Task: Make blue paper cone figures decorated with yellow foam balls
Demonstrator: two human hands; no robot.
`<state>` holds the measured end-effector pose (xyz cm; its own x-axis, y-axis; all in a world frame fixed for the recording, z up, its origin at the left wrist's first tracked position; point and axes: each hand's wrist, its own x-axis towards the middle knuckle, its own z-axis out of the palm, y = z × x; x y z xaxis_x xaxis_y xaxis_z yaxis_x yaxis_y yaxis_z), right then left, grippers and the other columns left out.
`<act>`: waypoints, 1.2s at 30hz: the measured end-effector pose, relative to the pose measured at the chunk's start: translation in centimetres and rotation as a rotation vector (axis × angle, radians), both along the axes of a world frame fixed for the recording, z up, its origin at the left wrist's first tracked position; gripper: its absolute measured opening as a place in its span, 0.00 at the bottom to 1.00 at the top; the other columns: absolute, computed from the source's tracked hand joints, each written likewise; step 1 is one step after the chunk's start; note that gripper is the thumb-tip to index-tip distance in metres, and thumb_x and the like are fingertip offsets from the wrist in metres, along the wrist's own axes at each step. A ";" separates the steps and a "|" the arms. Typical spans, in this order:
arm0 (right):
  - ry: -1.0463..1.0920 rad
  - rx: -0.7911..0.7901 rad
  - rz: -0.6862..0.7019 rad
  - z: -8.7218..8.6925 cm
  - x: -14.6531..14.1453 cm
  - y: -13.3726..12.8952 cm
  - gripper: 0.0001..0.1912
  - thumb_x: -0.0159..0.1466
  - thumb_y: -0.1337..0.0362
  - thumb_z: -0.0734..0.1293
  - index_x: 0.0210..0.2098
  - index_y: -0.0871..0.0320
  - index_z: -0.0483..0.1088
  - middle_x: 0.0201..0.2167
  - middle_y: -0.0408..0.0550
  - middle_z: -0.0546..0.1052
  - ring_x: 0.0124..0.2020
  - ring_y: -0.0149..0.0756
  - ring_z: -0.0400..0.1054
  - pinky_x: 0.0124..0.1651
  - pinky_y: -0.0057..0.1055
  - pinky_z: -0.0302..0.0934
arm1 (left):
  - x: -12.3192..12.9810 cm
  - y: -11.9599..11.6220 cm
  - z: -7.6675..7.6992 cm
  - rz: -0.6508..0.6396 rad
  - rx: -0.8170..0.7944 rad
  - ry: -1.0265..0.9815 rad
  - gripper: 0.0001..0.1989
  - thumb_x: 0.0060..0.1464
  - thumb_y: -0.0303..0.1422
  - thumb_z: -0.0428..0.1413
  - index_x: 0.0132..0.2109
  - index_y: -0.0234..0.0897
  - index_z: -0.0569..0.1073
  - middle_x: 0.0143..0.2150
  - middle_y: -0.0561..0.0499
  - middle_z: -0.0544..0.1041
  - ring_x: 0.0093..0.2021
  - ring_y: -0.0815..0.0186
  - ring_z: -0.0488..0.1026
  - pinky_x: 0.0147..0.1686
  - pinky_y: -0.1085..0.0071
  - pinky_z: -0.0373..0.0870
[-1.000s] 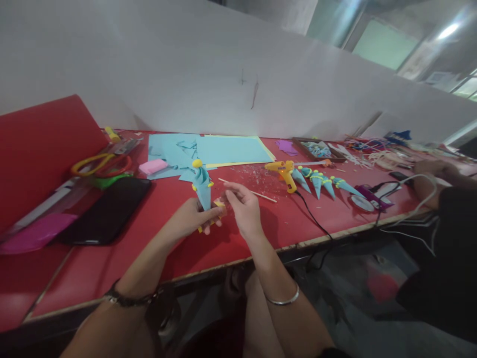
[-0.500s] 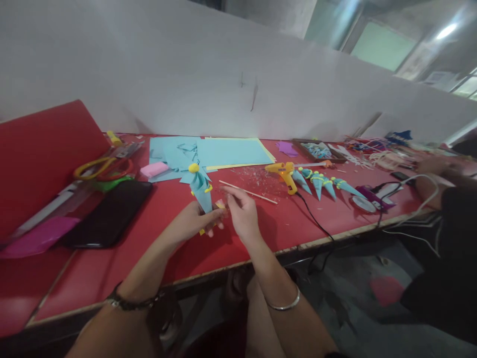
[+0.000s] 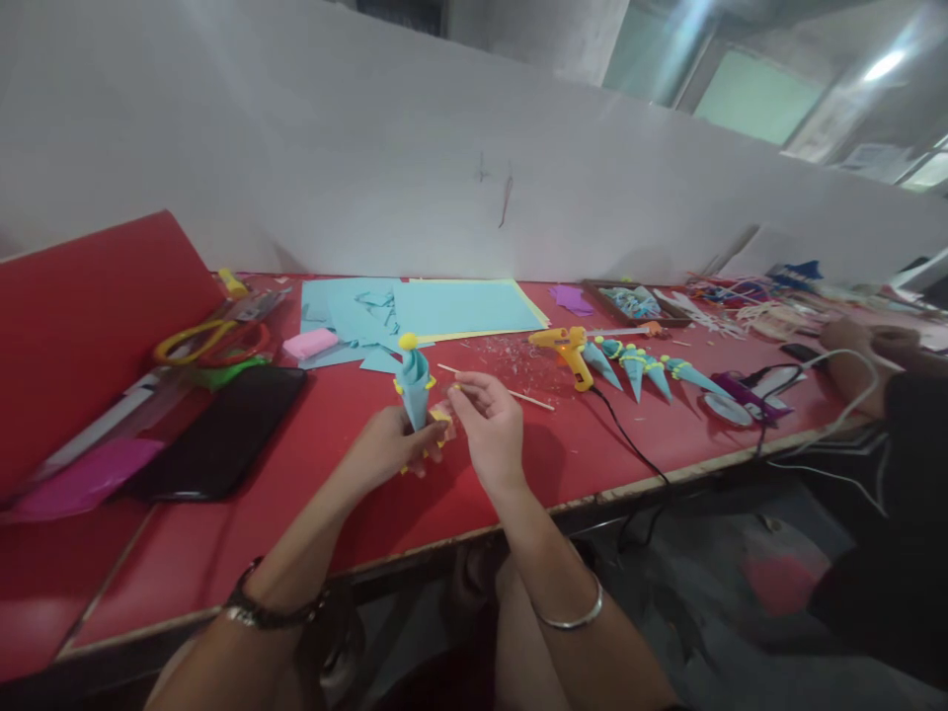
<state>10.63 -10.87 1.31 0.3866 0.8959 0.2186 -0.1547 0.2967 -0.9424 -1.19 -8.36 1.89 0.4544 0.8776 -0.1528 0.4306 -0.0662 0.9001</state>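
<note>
The left hand grips the blue paper cone low, its flared end above the grip; whether the narrowed right hand beside it holds anything is unclear.

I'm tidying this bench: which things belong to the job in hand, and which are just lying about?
Likely the job: blue paper cone in left hand, similar cones, blue sheets, glue gun.
Probably just lying about: black phone, pink block.

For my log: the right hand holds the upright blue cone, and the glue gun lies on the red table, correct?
Not quite: the head view shows the left hand holding the upright blue cone. The glue gun does lie on the red table.
</note>
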 end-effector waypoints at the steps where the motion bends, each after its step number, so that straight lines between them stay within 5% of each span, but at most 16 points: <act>1: 0.025 -0.003 -0.002 0.1 0.0 -0.1 0.08 0.52 0.63 0.65 0.32 0.59 0.68 0.26 0.43 0.75 0.27 0.30 0.70 0.32 0.27 0.65 | 0.1 -0.1 0.0 0.016 -0.005 0.027 0.14 0.49 0.38 0.50 0.22 0.33 0.67 0.17 0.53 0.71 0.14 0.72 0.65 0.16 0.77 0.60; 10: -0.046 0.116 -0.220 0.5 1.0 -0.5 0.06 0.54 0.62 0.65 0.28 0.59 0.69 0.27 0.42 0.73 0.30 0.27 0.67 0.33 0.25 0.63 | 0.6 -0.6 0.4 0.058 0.026 0.155 0.17 0.48 0.39 0.52 0.17 0.34 0.65 0.12 0.54 0.69 0.11 0.72 0.64 0.14 0.77 0.58; 20: -0.276 0.227 -0.100 0.7 0.9 -1.0 0.08 0.57 0.67 0.62 0.35 0.57 0.71 0.34 0.46 0.74 0.36 0.31 0.68 0.40 0.30 0.65 | 0.8 -0.7 0.0 0.034 -0.004 0.132 0.15 0.48 0.39 0.51 0.21 0.34 0.66 0.14 0.54 0.71 0.13 0.71 0.67 0.15 0.78 0.60; 28: -0.587 0.305 -0.161 0.6 1.0 -1.1 0.07 0.57 0.66 0.64 0.33 0.51 0.73 0.34 0.45 0.68 0.39 0.33 0.65 0.43 0.34 0.62 | 1.1 -0.7 0.1 0.057 -0.006 0.147 0.13 0.48 0.34 0.50 0.18 0.35 0.64 0.11 0.56 0.68 0.12 0.71 0.66 0.15 0.77 0.61; 36: -0.622 0.286 -0.137 0.5 0.8 -0.9 0.07 0.56 0.68 0.64 0.33 0.54 0.73 0.35 0.46 0.66 0.40 0.32 0.64 0.45 0.31 0.60 | 1.1 -0.7 0.1 0.041 0.035 0.188 0.15 0.48 0.33 0.49 0.16 0.35 0.64 0.10 0.55 0.66 0.12 0.71 0.66 0.15 0.78 0.59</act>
